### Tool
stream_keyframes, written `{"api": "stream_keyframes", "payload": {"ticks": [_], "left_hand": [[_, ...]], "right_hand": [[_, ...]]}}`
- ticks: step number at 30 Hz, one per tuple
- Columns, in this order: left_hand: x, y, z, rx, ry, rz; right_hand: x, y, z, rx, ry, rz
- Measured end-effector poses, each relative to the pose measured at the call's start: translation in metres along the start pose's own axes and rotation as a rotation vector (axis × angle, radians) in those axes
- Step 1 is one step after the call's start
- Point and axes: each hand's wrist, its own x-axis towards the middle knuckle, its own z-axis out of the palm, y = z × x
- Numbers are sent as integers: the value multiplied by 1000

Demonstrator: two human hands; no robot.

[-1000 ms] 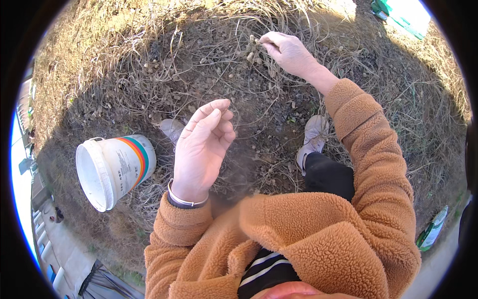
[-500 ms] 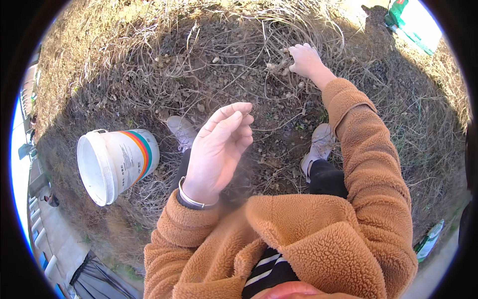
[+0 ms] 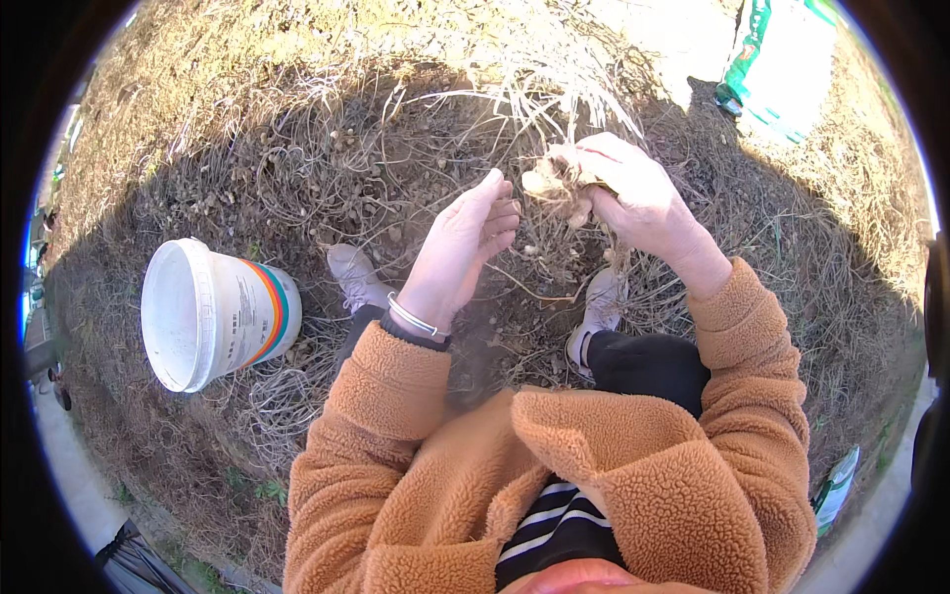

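My right hand (image 3: 648, 203) is closed around a dried peanut plant (image 3: 552, 184), lifted off the soil in front of me. Pale pods and roots bunch at the end facing my left hand, and long dry stems appear to reach up beyond my grip. Palm turned inward and fingers slightly bent, my left hand (image 3: 458, 247) is open beside the clump with nothing in it. A small gap separates its fingertips from the pods.
On the left a white bucket (image 3: 220, 322) with coloured stripes lies tipped on its side. Dry vines and loose pods cover the ground around my shoes (image 3: 356, 277). A white and green sack (image 3: 782, 64) is at the far right, and another green-white packet (image 3: 836, 492) is at the near right.
My right hand has come up from the ground and toward me, bringing the peanut plant. The left hand has shifted slightly forward, its fingers opening a little toward the clump.
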Motion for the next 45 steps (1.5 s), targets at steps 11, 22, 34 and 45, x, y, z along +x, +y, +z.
{"api": "stream_keyframes", "payload": {"ticks": [11, 22, 34, 45], "left_hand": [[11, -19, -7, 140, -302, 54], [-18, 10, -37, -32, -155, 166], [-19, -4, -46, 116, -54, 117], [-17, -19, -21, 35, -309, 155]], "right_hand": [[-5, -116, 12, -221, -315, 0], [-39, -81, -32, 829, 27, 1243], [-20, -84, 38, 1456, 220, 1228], [-3, -97, -1, 1033, 167, 606]]}}
